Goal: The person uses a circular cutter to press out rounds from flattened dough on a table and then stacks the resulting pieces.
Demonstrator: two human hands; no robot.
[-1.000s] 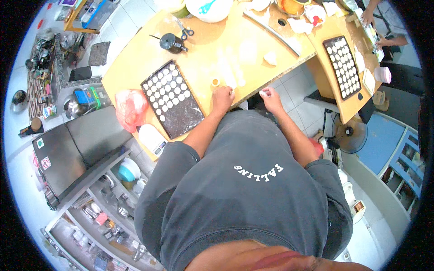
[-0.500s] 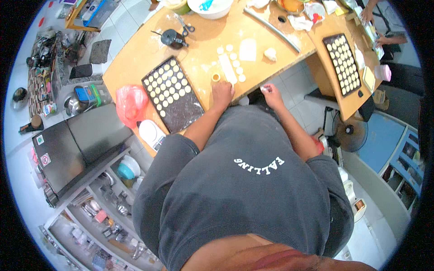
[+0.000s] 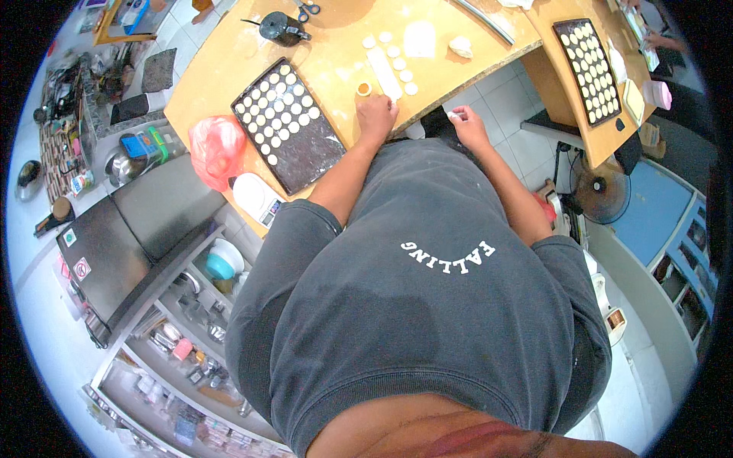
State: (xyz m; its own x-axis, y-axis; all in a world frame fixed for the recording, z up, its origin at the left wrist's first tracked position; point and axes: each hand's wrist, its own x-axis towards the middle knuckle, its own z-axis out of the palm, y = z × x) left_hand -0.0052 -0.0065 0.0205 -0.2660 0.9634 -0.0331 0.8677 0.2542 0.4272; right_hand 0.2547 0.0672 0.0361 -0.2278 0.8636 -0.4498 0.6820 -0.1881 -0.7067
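Observation:
My left hand (image 3: pixel 376 116) rests on the near edge of the table with its fingers curled; what they hold, if anything, is hidden. Just beyond its knuckles is a small yellowish ring, like a round cutter (image 3: pixel 364 89). A flat strip of dough (image 3: pixel 384 72) reaches to that hand's fingertips, with several small dough rounds (image 3: pixel 393 51) beside it. Off the table's edge, my right hand (image 3: pixel 469 127) pinches a small whitish piece (image 3: pixel 453 115), too small to identify. Left of my left hand lies a dark baking tray (image 3: pixel 305 165), its far part covered with rows of pale rounds.
A flat dough sheet (image 3: pixel 419 40) and a dough lump (image 3: pixel 460 46) lie farther back. A black pot (image 3: pixel 281 29), scissors (image 3: pixel 307 11), red plastic bag (image 3: pixel 216 149) and white scale (image 3: pixel 256 197) stand leftward. Another filled tray (image 3: pixel 588 72) is at right, near another person's arm (image 3: pixel 663 40).
The view has tipped, so the table sits higher in it and the bowls at the far edge have left the picture. Both hands keep nearly the same places and grips.

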